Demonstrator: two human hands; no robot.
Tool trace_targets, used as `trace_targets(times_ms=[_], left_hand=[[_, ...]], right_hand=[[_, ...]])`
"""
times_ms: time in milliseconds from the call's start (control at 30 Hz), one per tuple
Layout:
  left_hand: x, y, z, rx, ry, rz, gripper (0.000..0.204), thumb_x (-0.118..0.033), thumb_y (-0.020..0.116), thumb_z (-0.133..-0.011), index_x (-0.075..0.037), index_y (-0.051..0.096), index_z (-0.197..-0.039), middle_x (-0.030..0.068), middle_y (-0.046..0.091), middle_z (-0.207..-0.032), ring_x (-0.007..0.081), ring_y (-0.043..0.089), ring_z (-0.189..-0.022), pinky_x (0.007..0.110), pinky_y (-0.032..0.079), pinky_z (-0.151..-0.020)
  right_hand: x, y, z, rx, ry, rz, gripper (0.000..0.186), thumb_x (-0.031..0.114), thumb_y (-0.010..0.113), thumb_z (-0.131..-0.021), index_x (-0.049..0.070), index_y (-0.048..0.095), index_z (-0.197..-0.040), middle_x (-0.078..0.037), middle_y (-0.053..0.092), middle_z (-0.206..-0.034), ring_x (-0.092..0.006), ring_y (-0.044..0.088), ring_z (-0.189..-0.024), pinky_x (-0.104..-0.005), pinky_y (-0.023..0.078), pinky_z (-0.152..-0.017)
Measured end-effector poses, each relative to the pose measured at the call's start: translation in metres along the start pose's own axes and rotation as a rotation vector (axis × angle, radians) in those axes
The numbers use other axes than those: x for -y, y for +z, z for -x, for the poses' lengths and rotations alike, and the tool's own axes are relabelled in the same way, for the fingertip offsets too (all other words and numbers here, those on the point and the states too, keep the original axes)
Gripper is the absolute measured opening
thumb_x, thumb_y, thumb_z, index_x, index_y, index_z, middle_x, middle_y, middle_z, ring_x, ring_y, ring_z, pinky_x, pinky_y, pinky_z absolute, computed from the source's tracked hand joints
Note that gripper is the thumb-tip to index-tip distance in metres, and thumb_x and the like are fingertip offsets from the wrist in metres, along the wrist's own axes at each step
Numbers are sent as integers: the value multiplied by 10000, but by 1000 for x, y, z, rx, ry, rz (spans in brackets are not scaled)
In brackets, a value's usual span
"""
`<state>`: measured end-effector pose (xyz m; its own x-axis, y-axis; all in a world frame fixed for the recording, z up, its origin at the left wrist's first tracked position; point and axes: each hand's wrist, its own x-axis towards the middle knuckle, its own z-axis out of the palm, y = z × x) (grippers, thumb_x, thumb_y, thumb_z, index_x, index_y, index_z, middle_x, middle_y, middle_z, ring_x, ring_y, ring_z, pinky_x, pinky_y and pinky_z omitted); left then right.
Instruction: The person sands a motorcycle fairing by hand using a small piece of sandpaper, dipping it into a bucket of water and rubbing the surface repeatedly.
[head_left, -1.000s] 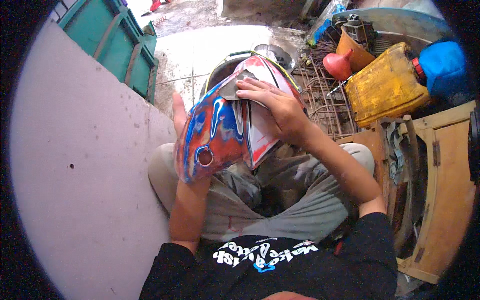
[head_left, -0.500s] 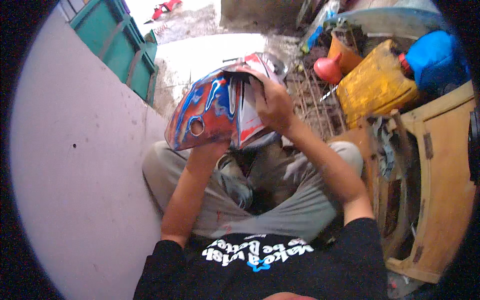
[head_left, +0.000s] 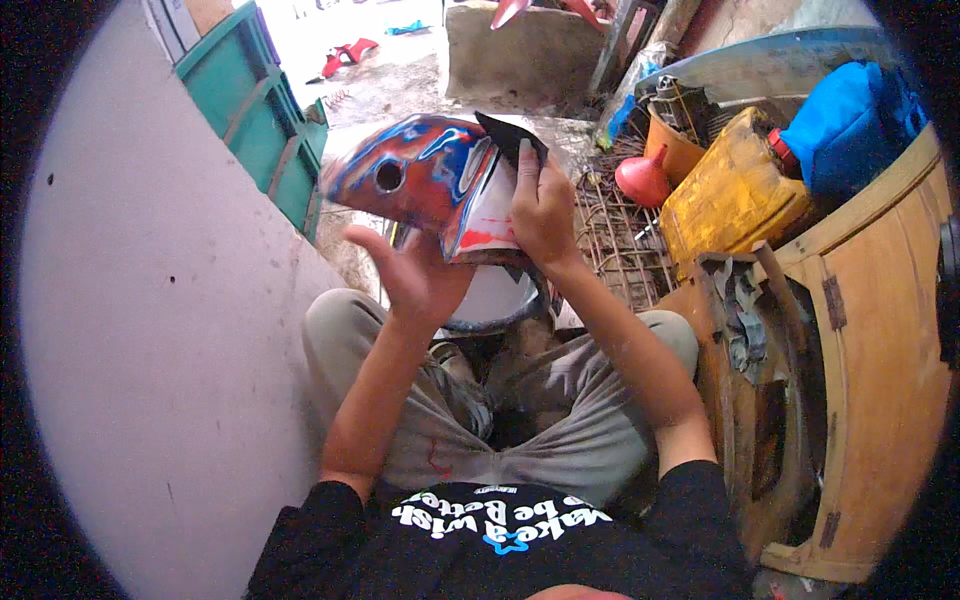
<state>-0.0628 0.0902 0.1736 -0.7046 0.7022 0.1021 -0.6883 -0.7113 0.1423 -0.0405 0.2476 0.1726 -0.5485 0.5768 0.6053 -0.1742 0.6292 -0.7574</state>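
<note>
From where I stand, the right hand is gripping a dark sheet against the near-right end of a painted shell, while the left hand is spread open below it, thumb out, its fingers hidden behind the shell. The shell itself is up in the air, above the left hand and left of the right one: a curved, patchy piece, rusty orange with swirls of blue and white, red-streaked white beside the right hand, and a round hole toward its far end. Its long axis runs crosswise, the narrow tip pointing left, a shorter corner jutting down toward the person. Under the hands sits a round basin; well right of them, a red funnel and a yellow jerrycan.
</note>
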Motion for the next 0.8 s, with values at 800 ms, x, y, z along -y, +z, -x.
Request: trace_targets(times_ms=[800], left_hand=[[-24,47,-10,-100,229,-726,565,-556,415,-1017,-55,544,-1246,110,683,-1066,215,704,-896,371,583,-794]], right_hand=[[64,-1,-7,216,-776,40,391,106,568,-890,59,580,-1278,-252,632,-1202,-392,668,-1015,-444,554,-817]])
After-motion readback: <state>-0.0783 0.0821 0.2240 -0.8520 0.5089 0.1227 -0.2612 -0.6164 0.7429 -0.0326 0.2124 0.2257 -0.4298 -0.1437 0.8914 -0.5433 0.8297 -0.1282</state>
